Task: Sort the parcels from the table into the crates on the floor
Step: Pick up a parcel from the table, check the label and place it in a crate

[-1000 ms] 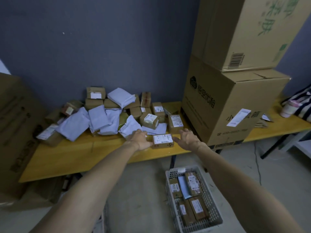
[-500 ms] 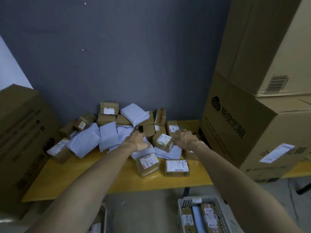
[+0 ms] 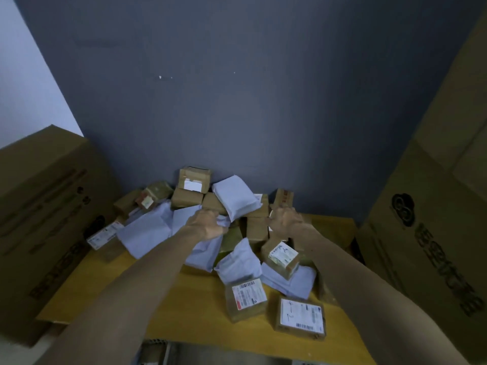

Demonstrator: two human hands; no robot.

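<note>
A heap of small brown parcel boxes and white poly mailers lies against the wall on the yellow table [image 3: 184,306]. My left hand [image 3: 208,223] reaches into the middle of the heap, its fingers curled into a white mailer [image 3: 200,248]. My right hand [image 3: 286,219] rests with fingers stretched over the brown boxes [image 3: 257,227] at the back right. Nearer the front edge lie two labelled boxes [image 3: 246,296] [image 3: 300,316], and a smaller labelled box [image 3: 282,256] sits tilted on mailers. Another white mailer [image 3: 234,197] tops the heap.
A large carton [image 3: 44,206] stands at the table's left end, and stacked large cartons [image 3: 434,233] close off the right end. The dark wall runs right behind the heap. A sliver of a crate rim [image 3: 155,343] shows below the table's front edge.
My view has lifted and moved closer, so the floor crate has dropped almost out of sight. Both hands have reached further back into the heap, away from the front boxes.
</note>
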